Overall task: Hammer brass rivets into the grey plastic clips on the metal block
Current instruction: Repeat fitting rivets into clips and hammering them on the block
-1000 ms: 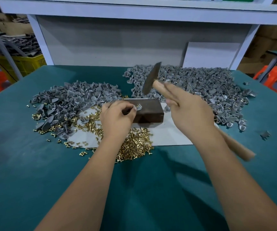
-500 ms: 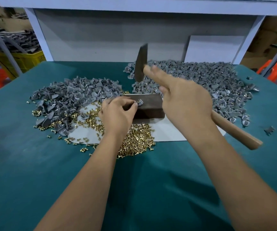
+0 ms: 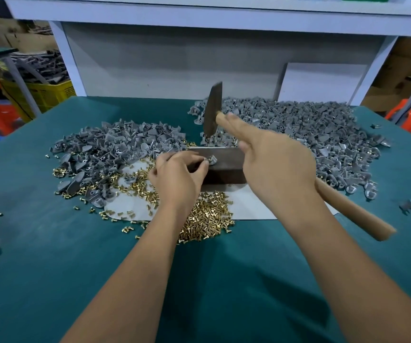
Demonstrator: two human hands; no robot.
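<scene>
Left hand (image 3: 177, 175) pinches a light, stiff grey clip (image 3: 211, 159) on the metal block (image 3: 226, 167); right hand (image 3: 277, 167) grips the hammer (image 3: 213, 110) raised just above

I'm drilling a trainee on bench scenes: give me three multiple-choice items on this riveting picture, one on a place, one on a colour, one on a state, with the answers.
1. Where is the clip that the left hand holds?
A. on the metal block
B. in the yellow crate
C. on the shelf

2. What colour is the table?
A. white
B. teal
C. orange

3. How is the hammer?
A. lying on the table
B. raised above the block
C. hanging on the wall

Answers:
1 A: the left hand pinches a clip on top of the block.
2 B: the table is teal.
3 B: the right hand holds the hammer with its head up above the block.
</scene>
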